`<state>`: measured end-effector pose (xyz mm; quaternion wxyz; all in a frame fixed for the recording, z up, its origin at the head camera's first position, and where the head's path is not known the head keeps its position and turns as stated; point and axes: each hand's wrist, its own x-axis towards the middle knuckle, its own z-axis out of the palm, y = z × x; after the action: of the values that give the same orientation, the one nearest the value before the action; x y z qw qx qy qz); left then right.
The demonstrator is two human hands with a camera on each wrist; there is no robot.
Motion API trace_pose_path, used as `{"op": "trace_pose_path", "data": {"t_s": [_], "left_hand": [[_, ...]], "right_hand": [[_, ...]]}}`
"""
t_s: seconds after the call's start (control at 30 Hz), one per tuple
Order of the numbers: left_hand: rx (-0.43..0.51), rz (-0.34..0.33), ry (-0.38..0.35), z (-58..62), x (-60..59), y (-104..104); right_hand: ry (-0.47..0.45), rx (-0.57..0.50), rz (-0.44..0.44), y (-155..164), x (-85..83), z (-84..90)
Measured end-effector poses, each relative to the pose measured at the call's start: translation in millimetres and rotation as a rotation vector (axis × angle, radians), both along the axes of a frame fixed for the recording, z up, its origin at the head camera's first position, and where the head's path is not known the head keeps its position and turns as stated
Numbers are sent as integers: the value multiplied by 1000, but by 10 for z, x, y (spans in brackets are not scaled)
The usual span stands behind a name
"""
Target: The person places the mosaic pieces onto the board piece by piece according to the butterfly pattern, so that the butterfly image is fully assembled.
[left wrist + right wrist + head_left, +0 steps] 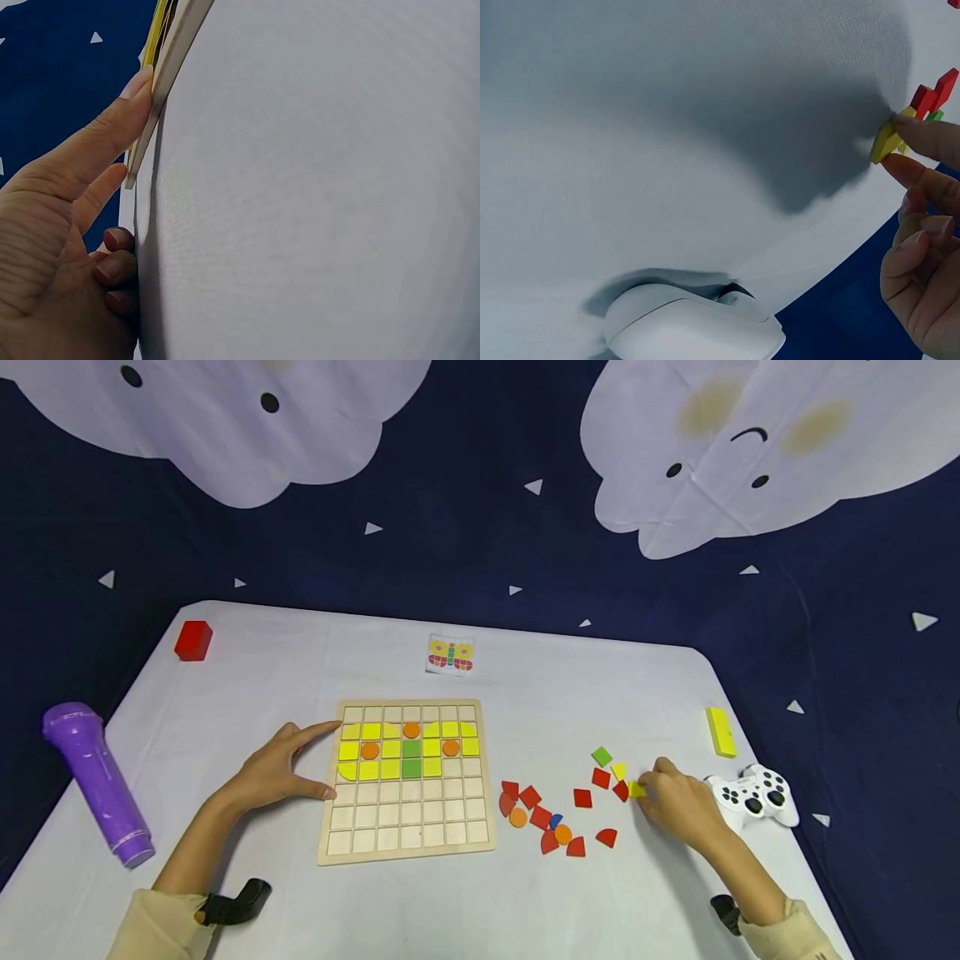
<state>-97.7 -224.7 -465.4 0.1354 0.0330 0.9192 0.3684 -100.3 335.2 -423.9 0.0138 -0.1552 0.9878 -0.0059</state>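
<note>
My left hand [273, 768] lies at the left edge of a wooden grid board [409, 837], thumb and index finger spread along that edge. Yellow tiles [390, 768], some with a rounded corner, fill part of the upper rows, with two green squares [412, 758] in the middle column and several orange discs [370, 751]. Off to the right of the board, my right hand [671, 802] pinches a yellow tile [887, 142] between thumb and index finger. Loose red tiles [582, 798], another yellow tile [618, 771] and a green square [602, 756] lie near it.
Behind the board lies a small butterfly pattern card [451, 654]. At the left are a purple microphone-shaped toy [101, 789] and a red block [193, 641]. A white game controller [753, 797] and a yellow block [721, 732] sit near the table's right edge.
</note>
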Motion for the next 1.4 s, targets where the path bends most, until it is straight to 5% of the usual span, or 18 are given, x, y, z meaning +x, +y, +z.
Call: {"op": "trace_pose_path", "data": {"t_s": [0.53, 1.4], "left_hand": [[-5, -1, 2, -25, -3, -7], [-3, 9, -5, -1, 3, -2]], "right_hand": [[17, -109, 28, -59, 16, 11], [22, -169, 358, -1272, -197, 20]]}}
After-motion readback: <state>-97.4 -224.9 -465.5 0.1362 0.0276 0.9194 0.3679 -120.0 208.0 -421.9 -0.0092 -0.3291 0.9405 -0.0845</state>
